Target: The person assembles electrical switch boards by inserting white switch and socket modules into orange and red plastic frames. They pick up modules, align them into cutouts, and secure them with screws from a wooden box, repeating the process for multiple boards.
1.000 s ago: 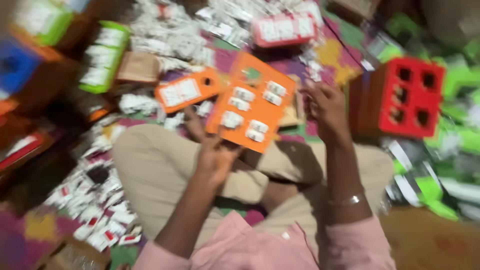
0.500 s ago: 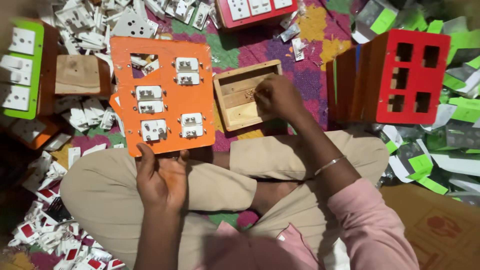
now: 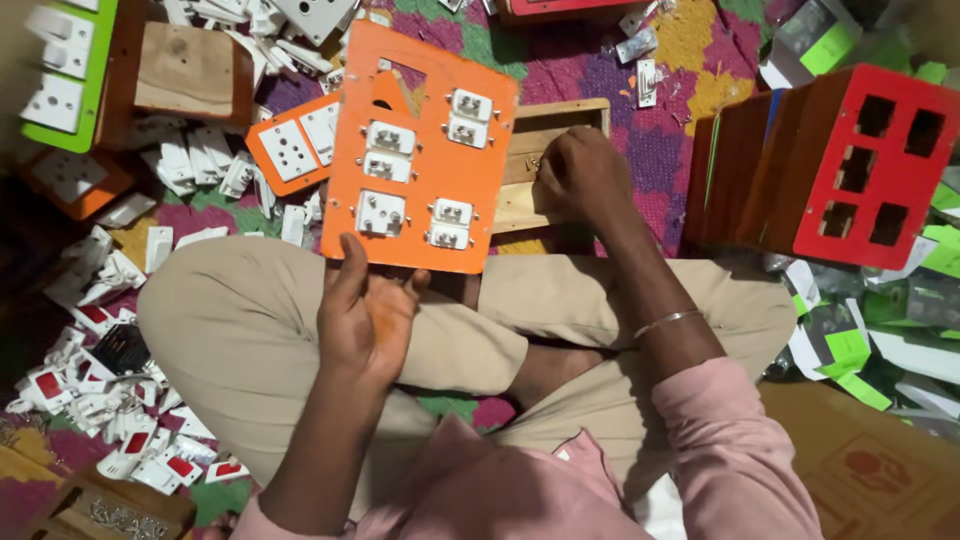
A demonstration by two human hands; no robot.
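Head view: patterned rug (image 3: 690, 40) strewn with switches (image 3: 100, 400).

Warm, bright light at centre, dim left edge, perhaps slight motion blur.

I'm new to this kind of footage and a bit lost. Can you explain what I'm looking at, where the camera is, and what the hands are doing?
The camera sits on a person's head, looking down at their crossed legs and bare hands. The left hand holds up an orange switch panel by its lower edge, with white switch parts fitted in it. The right hand reaches into a small wooden box on the patterned mat. Around them lie loose white switches and a red panel box with cut-outs.
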